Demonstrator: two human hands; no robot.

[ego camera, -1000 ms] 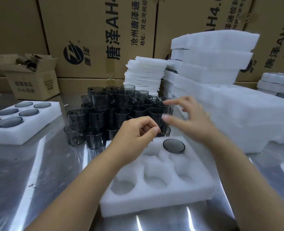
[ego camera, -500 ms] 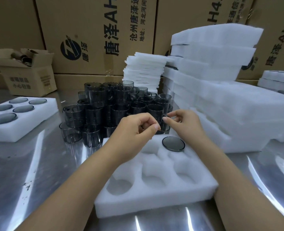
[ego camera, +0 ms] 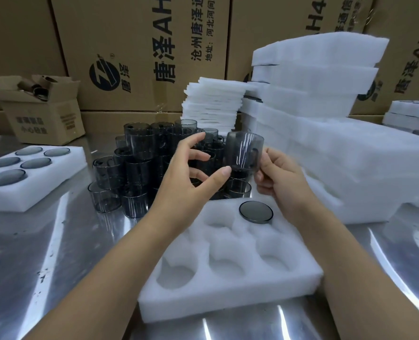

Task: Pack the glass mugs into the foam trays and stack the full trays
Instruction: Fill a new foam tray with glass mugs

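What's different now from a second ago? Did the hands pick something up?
The right hand has taken a glass mug from the pile and raised it, holding it at the handle side. The left hand has opened its fingers beside it. The foam tray, with one packed mug in it, stayed put.

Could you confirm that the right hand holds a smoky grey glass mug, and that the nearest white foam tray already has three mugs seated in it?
Not quite: the head view shows only one seated glass mug in the nearest white foam tray, base up in its far right pocket; the other five pockets are empty. The right hand does hold a smoky grey glass mug.
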